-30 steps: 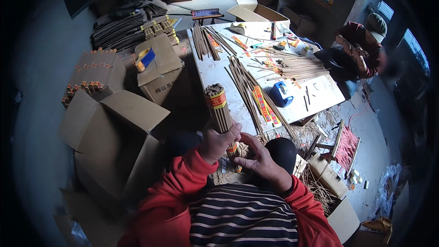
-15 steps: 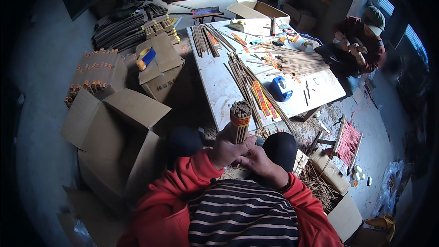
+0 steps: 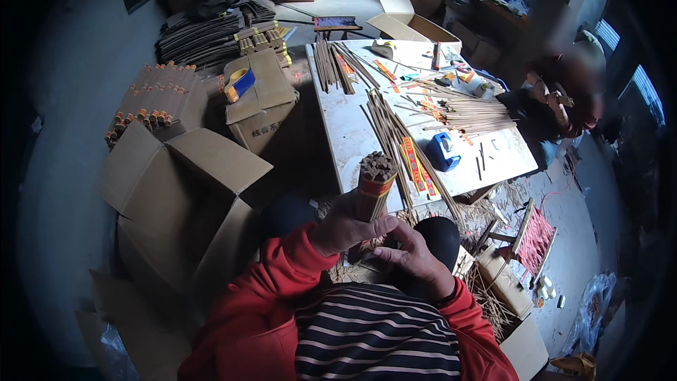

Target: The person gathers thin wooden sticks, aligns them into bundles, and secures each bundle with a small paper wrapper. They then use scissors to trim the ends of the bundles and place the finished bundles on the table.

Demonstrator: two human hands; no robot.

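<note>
My left hand (image 3: 347,224) is wrapped round a bundle of brown incense sticks (image 3: 378,167), held nearly upright above my lap. A red and yellow paper band circles the bundle just below its top, where the stick ends show. At the lower end, my right hand (image 3: 417,259) has its thumb and fingers curled about the bundle; part of that grip is hidden. Beyond my hands, a white table (image 3: 345,162) carries loose incense sticks (image 3: 462,107), red and yellow paper strips (image 3: 416,166) and a blue tape dispenser (image 3: 443,151).
An open cardboard box (image 3: 159,169) stands at my left, near stacked bundles (image 3: 159,95). Another carton (image 3: 261,99) bears a blue and yellow tape dispenser (image 3: 240,85). At right are a box of broken sticks (image 3: 493,296) and a red-seated stool (image 3: 534,240). A person (image 3: 564,92) sits beyond the table.
My view has shifted, so the surroundings sit a little farther right. The right hand's fingers have loosened and spread somewhat at the bundle's lower end. My left hand keeps its hold.
</note>
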